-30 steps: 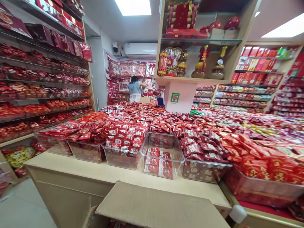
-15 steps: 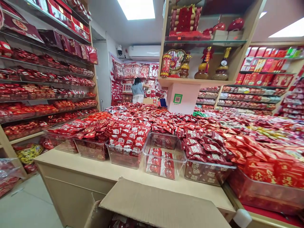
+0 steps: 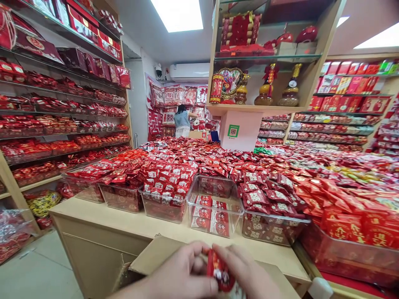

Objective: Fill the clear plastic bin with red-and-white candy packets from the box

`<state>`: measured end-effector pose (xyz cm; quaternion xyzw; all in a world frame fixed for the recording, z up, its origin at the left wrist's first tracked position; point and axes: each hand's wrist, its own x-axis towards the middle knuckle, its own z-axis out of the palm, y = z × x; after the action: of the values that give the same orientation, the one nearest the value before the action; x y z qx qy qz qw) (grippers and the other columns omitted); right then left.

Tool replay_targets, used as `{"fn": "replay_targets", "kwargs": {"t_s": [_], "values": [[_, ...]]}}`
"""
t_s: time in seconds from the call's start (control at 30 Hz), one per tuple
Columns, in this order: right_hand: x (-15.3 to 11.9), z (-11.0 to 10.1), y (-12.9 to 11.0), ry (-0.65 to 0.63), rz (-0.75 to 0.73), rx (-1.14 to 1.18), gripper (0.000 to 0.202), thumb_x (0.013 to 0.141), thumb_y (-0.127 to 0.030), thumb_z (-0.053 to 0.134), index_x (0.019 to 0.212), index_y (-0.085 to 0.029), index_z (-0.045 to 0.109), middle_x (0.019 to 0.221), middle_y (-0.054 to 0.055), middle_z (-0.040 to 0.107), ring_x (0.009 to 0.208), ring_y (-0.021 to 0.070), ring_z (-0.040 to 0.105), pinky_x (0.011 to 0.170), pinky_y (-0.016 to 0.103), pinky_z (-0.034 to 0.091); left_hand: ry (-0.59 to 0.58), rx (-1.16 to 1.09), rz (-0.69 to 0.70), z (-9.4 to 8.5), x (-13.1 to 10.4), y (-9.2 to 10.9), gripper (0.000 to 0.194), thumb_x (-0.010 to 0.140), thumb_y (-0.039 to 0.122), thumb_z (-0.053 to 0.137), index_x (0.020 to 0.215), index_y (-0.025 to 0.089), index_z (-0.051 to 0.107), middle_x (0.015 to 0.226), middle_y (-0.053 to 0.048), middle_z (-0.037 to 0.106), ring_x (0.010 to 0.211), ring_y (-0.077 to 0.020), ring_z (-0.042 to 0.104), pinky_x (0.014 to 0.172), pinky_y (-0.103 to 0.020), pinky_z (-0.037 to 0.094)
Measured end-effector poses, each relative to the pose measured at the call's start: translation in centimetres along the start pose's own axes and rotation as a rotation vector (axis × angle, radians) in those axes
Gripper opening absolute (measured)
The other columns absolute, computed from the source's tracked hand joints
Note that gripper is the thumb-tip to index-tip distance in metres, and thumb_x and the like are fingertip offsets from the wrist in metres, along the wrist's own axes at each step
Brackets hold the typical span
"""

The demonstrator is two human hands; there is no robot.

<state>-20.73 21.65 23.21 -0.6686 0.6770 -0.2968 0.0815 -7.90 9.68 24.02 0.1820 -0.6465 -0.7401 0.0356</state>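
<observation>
Both of my hands are low in the view, above an open cardboard box [image 3: 156, 252]. Between them is a small red printed packet [image 3: 218, 270]. My left hand [image 3: 183, 272] has its fingers curled against the packet's left side. From the right, my right hand [image 3: 241, 268] lays its fingers over the packet's edge. Part of a pale item shows under the right hand, too covered to name. Just beyond stands a clear plastic bin [image 3: 215, 207] with neat rows of red-and-white packets on its bottom.
Clear bins heaped with red packets flank it, including a left bin [image 3: 163, 203] and a right bin [image 3: 274, 226]. They stand on a wooden counter [image 3: 109, 224]. A display cabinet [image 3: 264, 109] hangs above. A person [image 3: 182, 120] stands at the back. Stocked shelves [image 3: 68, 135] line the left wall.
My two hands have come into view at the bottom with the red packet; half a second ago neither showed. The camera view has shifted slightly.
</observation>
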Motion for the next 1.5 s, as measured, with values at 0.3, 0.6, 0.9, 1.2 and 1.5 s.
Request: {"fn": "replay_targets", "kwargs": {"t_s": [0.3,0.6,0.9,1.2,1.5], "values": [[9.7,-2.1,6.7,0.169,0.308,0.753,0.032,0.058,-0.033,0.065,0.08,-0.013,0.053,0.066,-0.001,0.054,0.054,0.0076,0.046,0.051,0.021,0.039,0.083,0.113,0.214,-4.7,9.7,3.8,0.031,0.065,0.033,0.061,0.088,0.012,0.056,0.08,-0.006,0.061,0.064,-0.0102,0.058,0.056,-0.02,0.041],[10.7,-1.2,9.1,0.225,0.248,0.799,0.033,0.067,-0.044,0.055,0.083,-0.015,0.059,0.069,0.001,0.055,0.049,0.007,0.043,0.042,0.02,0.04,0.093,-0.052,0.271,-6.1,11.8,1.6,0.035,0.066,0.033,0.061,0.094,0.013,0.055,0.089,-0.009,0.062,0.068,-0.0125,0.061,0.056,-0.019,0.043],[10.3,-0.6,9.0,0.245,0.23,0.726,0.032,0.069,-0.044,0.052,0.081,-0.016,0.061,0.065,0.0,0.053,0.05,0.0071,0.043,0.04,0.018,0.042,0.122,0.0,0.31,-6.1,11.9,0.7,0.036,0.07,0.042,0.054,0.092,0.013,0.054,0.087,-0.008,0.062,0.063,-0.0133,0.061,0.05,-0.02,0.043],[10.4,-1.0,8.6,0.287,0.237,0.791,0.034,0.063,-0.038,0.061,0.089,-0.017,0.055,0.073,0.001,0.058,0.057,0.0097,0.051,0.042,0.018,0.04,0.279,-0.053,0.387,-4.6,11.6,1.2,0.029,0.067,0.037,0.058,0.084,0.015,0.048,0.076,-0.002,0.061,0.06,-0.0109,0.059,0.049,-0.019,0.042],[10.8,-0.8,7.7,0.345,0.217,0.941,0.028,0.063,-0.033,0.063,0.084,-0.017,0.054,0.077,0.001,0.059,0.065,0.0096,0.053,0.06,0.022,0.043,0.39,0.038,0.466,-4.5,11.4,1.1,0.026,0.063,0.033,0.062,0.077,0.013,0.054,0.071,-0.001,0.059,0.063,-0.0089,0.055,0.058,-0.02,0.044]]}}
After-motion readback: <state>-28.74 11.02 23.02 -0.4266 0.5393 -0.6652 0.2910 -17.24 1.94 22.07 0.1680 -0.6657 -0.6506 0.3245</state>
